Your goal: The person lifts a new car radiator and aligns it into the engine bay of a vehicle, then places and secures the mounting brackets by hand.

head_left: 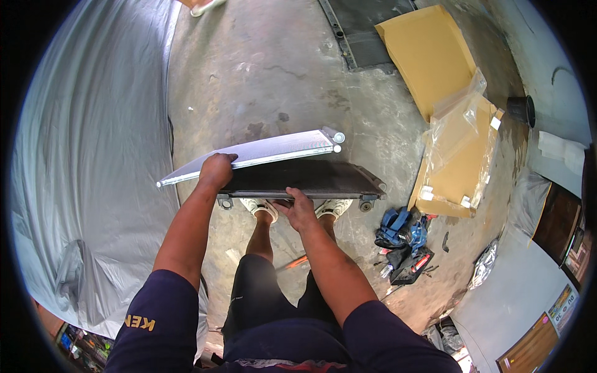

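My left hand (217, 171) is closed on the near edge of a bright silver car air-conditioning condenser (273, 149), a thin finned panel with a round tube at its right end. It slants across, its right end farther from me. Just below it, my right hand (300, 209) grips the near edge of a dark, used-looking condenser (292, 177). Brackets with round mounts hang from this one's near side. The silver panel overlaps the far left part of the dark one; whether they touch I cannot tell. Both are held above my feet.
Grey plastic sheeting (87, 168) hangs on the left. To the right lie flattened cardboard (429, 56), a cardboard piece with clear plastic (460, 161), and a blue-and-black tool bag (404, 236). A dark radiator (373, 31) lies at the far side; a black bucket (521, 110) stands by the wall.
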Demonstrator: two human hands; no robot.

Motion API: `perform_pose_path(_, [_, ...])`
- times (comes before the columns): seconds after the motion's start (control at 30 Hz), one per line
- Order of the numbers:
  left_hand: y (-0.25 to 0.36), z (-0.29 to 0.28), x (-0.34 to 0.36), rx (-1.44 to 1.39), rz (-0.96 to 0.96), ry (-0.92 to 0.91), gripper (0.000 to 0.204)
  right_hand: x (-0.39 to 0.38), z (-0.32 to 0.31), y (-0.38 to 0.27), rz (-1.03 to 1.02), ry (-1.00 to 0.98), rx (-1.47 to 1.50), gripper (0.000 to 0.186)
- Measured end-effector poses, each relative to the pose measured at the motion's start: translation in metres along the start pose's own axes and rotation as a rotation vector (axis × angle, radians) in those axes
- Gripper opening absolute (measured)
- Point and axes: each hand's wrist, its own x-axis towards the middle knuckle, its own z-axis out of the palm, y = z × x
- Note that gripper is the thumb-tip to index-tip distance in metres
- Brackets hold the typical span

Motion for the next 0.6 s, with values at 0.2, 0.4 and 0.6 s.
perform_pose_path(0.2, [-0.009, -0.001, 0.01, 0.02, -0.006, -0.003, 0.051, -0.007, -0.012, 0.011, 0.019, 0.018, -0.014, 0.037])
perform_pose_path(0.4, [-0.01, -0.011, 0.02, 0.028, -0.007, 0.013, 0.048, -0.016, -0.016, 0.012, 0.05, 0.045, -0.058, 0.03])
perform_pose_path(0.6, [-0.018, -0.009, 0.032, 0.024, -0.007, 0.005, 0.044, -0.021, -0.023, 0.014, 0.081, 0.017, -0.055, 0.032])
